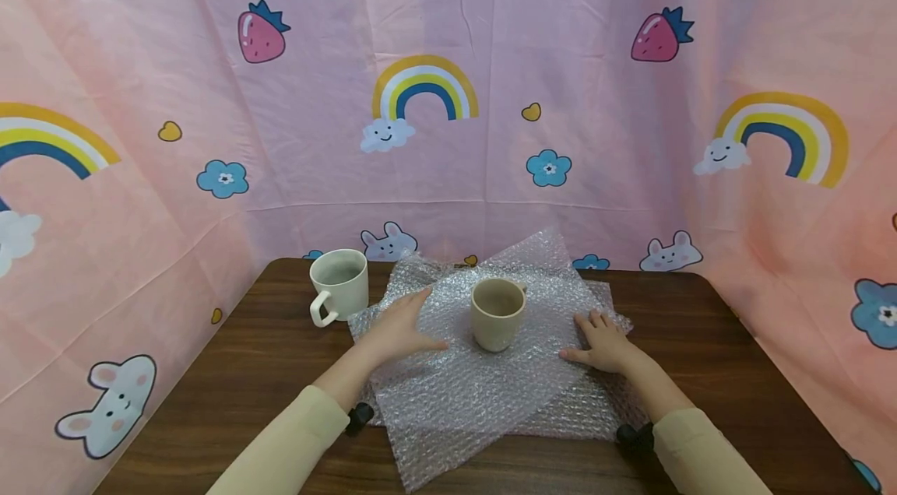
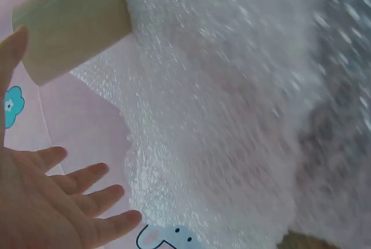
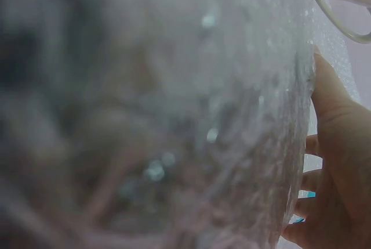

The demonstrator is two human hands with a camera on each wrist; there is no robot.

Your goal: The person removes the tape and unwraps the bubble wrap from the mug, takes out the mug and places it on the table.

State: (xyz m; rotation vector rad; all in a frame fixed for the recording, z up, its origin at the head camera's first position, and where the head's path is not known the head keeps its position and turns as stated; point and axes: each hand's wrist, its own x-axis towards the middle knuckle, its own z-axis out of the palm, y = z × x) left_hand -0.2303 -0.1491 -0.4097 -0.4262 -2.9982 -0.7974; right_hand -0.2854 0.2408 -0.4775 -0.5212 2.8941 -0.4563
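Note:
A beige mug (image 1: 497, 316) stands upright in the middle of overlapping sheets of bubble wrap (image 1: 476, 394) on the table. To its left my left hand (image 1: 399, 331) is held with fingers spread and thumb toward the mug, holding nothing. The left wrist view shows those fingers (image 2: 87, 182) straight and apart from the mug (image 2: 75, 34). On the other side, my right hand (image 1: 604, 345) rests on the wrap with its fingers extended. In the right wrist view, bubble wrap (image 3: 203, 86) fills most of the picture and hides part of the right hand (image 3: 342, 150).
A larger white mug (image 1: 343, 285) stands at the back left of the dark wooden table (image 1: 245, 394), its handle toward the front. A pink patterned cloth (image 1: 434, 191) hangs behind the table and along its sides.

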